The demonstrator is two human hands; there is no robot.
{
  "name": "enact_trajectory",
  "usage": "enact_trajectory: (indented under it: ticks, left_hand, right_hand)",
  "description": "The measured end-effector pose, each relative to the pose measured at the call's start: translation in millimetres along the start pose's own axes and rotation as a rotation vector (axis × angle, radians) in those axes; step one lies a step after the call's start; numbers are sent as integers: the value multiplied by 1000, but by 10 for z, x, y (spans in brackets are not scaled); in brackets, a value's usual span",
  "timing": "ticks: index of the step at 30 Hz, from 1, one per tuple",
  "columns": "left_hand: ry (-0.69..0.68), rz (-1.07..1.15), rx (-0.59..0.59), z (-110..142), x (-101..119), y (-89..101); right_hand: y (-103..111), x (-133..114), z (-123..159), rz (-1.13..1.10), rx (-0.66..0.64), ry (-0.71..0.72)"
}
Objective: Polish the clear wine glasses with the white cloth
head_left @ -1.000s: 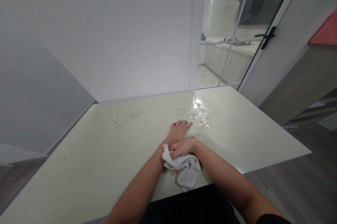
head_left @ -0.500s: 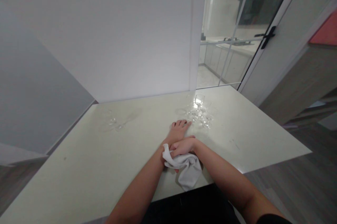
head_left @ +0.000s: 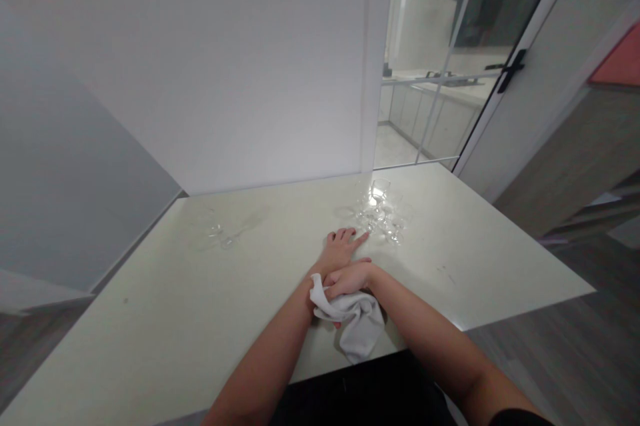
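Observation:
My left hand [head_left: 340,249] reaches toward the glasses over the pale table, fingers spread apart, with nothing seen in it. Its thumb tip is close to the nearest glass in a cluster of clear stemmed glasses [head_left: 381,216]. Across my left wrist lies my right hand [head_left: 347,279], closed on a white cloth [head_left: 363,323] that hangs crumpled toward the table's front edge. Part of the right fingers is hidden by the cloth. Farther left stands a clear glass [head_left: 216,231], hard to make out against the table top.
The pale table [head_left: 200,319] meets a white wall [head_left: 250,79] at the back. At the right rear is a glazed door with a black handle [head_left: 507,71]. A few dark marks [head_left: 445,273] show on the table's right side, and a small spot [head_left: 126,301] on its left.
My left thumb has moved slightly right, nearer the glass cluster. The right hand and the cloth stay at the left wrist. The view has shifted very slightly.

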State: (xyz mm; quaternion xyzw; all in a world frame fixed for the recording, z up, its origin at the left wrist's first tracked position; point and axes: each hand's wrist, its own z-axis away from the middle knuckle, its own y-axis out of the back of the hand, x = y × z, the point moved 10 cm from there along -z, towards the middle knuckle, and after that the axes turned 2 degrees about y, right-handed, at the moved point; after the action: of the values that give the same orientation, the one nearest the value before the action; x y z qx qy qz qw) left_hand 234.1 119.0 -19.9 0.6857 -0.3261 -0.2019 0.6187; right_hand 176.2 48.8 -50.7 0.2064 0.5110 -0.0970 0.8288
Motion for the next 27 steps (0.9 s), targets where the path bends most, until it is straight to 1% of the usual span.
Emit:
enact_trajectory:
  ticks: [6,11,16,20,25,27]
  left_hand:
    - [11,-72,-21,-2,-7,-36]
    - [5,-70,-20,5,8,-12]
    - [23,-65,-26,-5,-13,-26]
    - [28,-56,-30,-3,-16,-25]
    - [35,-48,-38,7,-13,0]
    - [28,-42,-28,8,-10,6]
  right_hand:
    - [-26,-68,41,4,-34,7]
    - [-25,-97,55,17,-38,-19]
    - [-5,-81,56,49,-23,-25]
    - [-31,-67,52,26,-46,-29]
    - [-12,-104,47,17,-24,17]
    - [-13,-107,50,36,-24,13]
